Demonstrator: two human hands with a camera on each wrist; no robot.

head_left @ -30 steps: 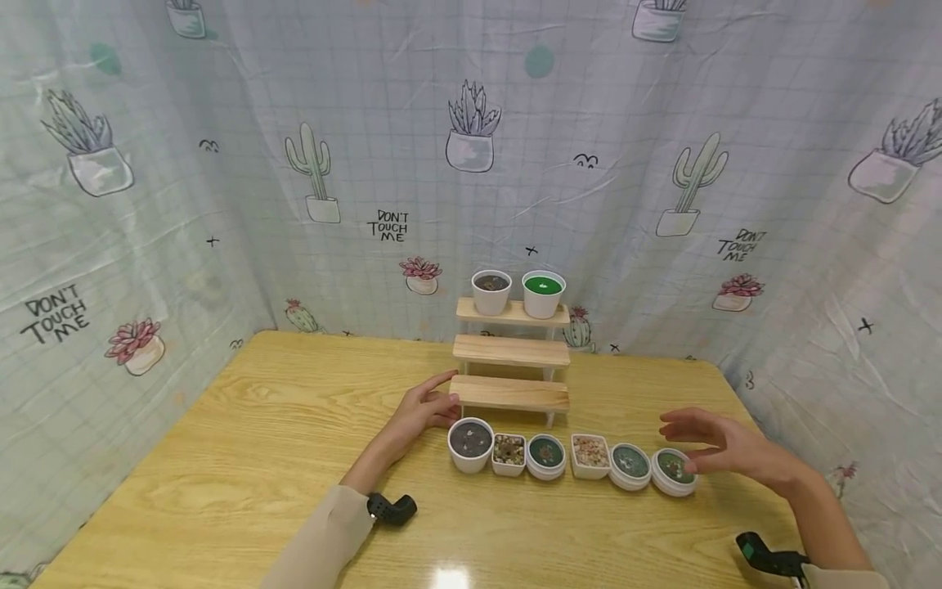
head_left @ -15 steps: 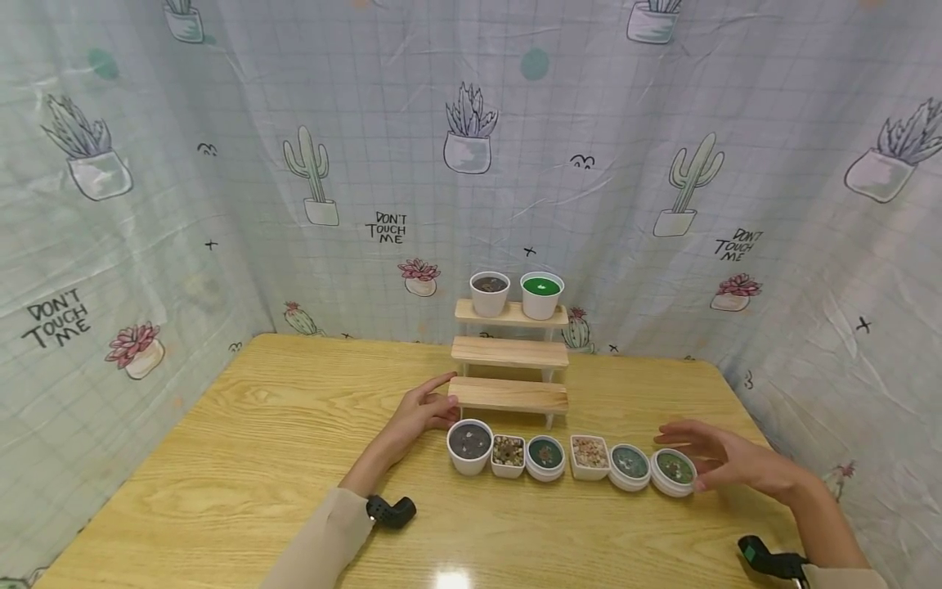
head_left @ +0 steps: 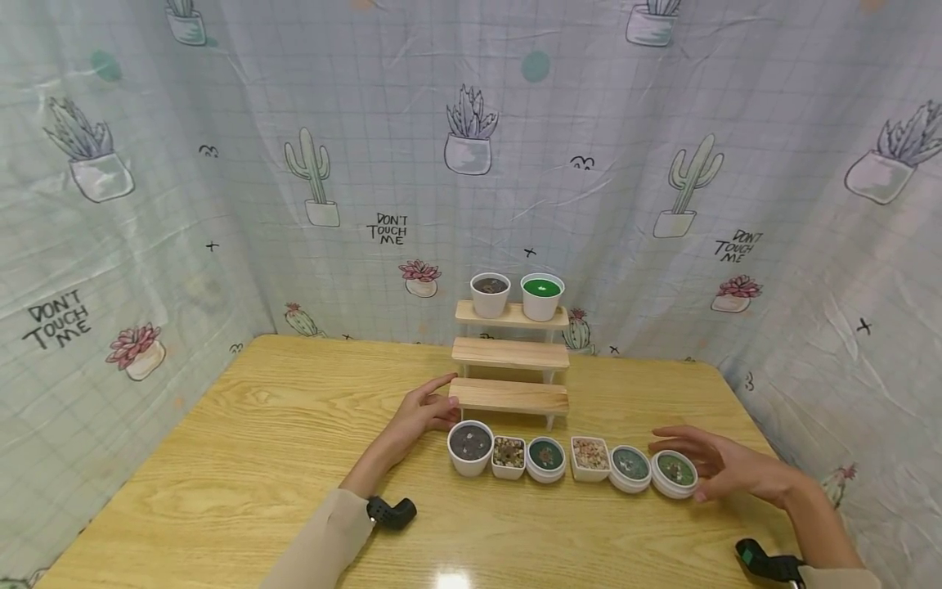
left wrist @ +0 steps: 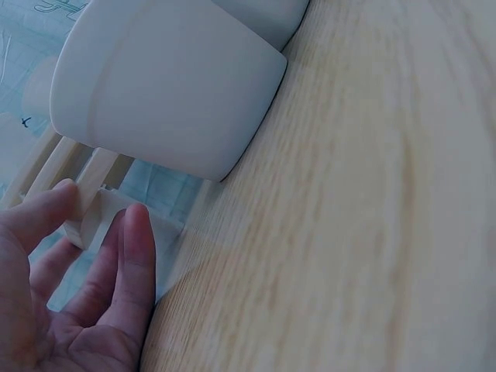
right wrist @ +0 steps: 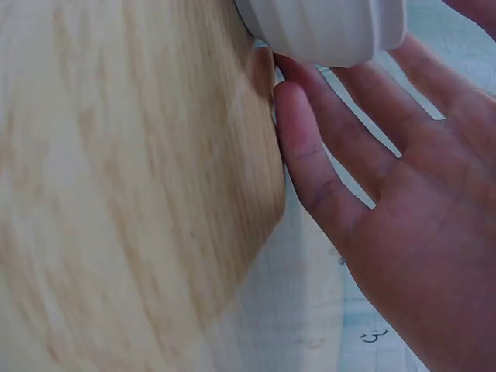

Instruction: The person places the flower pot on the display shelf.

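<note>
In the head view, my left hand (head_left: 414,421) holds the left end of the lowest step of a three-tier wooden stand (head_left: 509,396). Its thumb and fingers bend around the step's end (left wrist: 91,186) in the left wrist view. My right hand (head_left: 736,468) is spread beside a round white pot (head_left: 674,474) with a green top, last on the right of a row. Its fingers reach behind that pot, while the thumb lies low at its right side. In the right wrist view the fingers extend under and past the pot's white wall (right wrist: 325,31).
Left of that pot stand a round pot (head_left: 630,469), a square pot of pale pebbles (head_left: 590,459), a round green-topped pot (head_left: 545,460), a square pebble pot (head_left: 509,458) and a tall dark-topped pot (head_left: 470,448). Two pots (head_left: 541,298) occupy the top step. A printed curtain hangs behind.
My right hand has lowered and shifted slightly left, its fingers now further behind the end pot and its thumb off the pot's top. The left hand stays on the stand.
</note>
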